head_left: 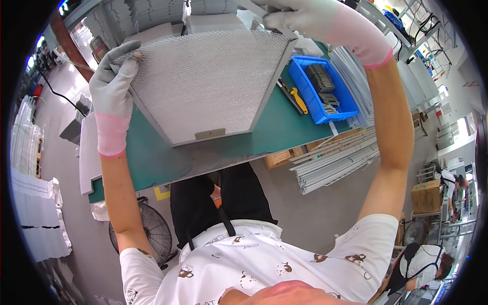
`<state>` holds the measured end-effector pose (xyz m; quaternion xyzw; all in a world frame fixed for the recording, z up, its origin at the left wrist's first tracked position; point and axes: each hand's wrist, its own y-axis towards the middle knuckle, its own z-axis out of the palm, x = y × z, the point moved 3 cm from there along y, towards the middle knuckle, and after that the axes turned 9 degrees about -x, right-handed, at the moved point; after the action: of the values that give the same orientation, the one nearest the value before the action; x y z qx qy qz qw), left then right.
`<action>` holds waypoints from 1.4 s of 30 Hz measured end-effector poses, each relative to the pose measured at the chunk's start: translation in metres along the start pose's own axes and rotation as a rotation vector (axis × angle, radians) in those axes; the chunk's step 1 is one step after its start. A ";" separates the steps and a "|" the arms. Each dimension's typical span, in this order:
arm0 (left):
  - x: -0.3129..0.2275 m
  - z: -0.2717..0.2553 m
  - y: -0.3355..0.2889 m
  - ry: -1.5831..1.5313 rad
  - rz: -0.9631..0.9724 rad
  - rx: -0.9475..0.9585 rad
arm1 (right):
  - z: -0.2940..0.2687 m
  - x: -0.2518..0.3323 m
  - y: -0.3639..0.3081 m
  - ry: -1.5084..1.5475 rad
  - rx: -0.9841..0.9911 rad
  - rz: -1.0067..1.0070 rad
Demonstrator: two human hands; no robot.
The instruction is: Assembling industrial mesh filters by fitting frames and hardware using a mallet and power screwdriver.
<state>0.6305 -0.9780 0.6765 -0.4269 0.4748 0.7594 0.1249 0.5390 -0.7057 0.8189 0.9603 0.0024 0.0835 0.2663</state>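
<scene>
A silvery mesh filter panel (208,81) with a thin metal frame stands tilted over the green worktable, its near edge low above or on the tabletop. A small tan plate (210,134) sits on that near edge. My left hand (114,76), in a grey-white glove with a pink cuff, grips the panel's far left corner, thumb over the mesh. At the far right corner is my right hand (310,20), gloved alike, with its fingers curled. The picture's upper edge cuts off part of it, and what it pinches there cannot be made out.
On the green worktable (152,157), a blue bin (317,117) holds stacked metal pieces, beside a yellow-handled tool (299,100). Long metal strips (335,162) lie below the table's right side. A floor fan (152,231) stands at the lower left. Co-workers (422,264) are at far right.
</scene>
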 end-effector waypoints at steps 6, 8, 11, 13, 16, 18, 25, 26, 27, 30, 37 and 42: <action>-0.013 0.018 -0.001 -0.016 0.152 -0.179 | 0.022 -0.018 -0.003 -0.428 0.183 -0.288; -0.018 0.023 0.002 -0.105 0.238 -0.164 | 0.029 -0.035 -0.004 -0.374 0.218 -0.023; -0.025 0.035 -0.003 -0.032 0.259 -0.264 | 0.027 -0.039 0.001 -0.321 0.319 0.206; -0.025 0.035 -0.010 0.002 0.322 -0.284 | 0.034 -0.032 0.001 -0.311 0.240 0.140; -0.019 0.027 -0.017 0.025 0.421 -0.263 | 0.047 -0.031 0.010 -0.295 0.318 0.215; -0.021 0.027 -0.024 0.043 0.404 -0.281 | 0.044 -0.016 0.022 -0.341 0.387 0.213; -0.014 0.028 -0.033 -0.020 0.458 -0.330 | 0.071 -0.020 0.041 -0.219 0.381 0.037; -0.011 0.024 -0.036 -0.025 0.407 -0.327 | 0.076 -0.017 0.048 -0.241 0.308 -0.024; -0.010 0.021 -0.033 0.072 0.442 -0.290 | 0.084 -0.011 0.051 -0.177 0.222 -0.060; -0.012 0.026 -0.037 0.041 0.536 -0.317 | 0.103 -0.005 0.057 -0.039 0.189 -0.036; -0.008 0.031 -0.041 -0.225 0.476 -0.434 | 0.104 -0.006 0.053 -0.036 0.072 -0.135; 0.001 0.027 -0.042 -0.142 0.580 -0.531 | 0.102 0.003 0.059 -0.072 0.135 -0.077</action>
<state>0.6411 -0.9343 0.6547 -0.2391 0.3527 0.8872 -0.1768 0.5560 -0.8086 0.7632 0.9776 0.0354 0.0380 0.2038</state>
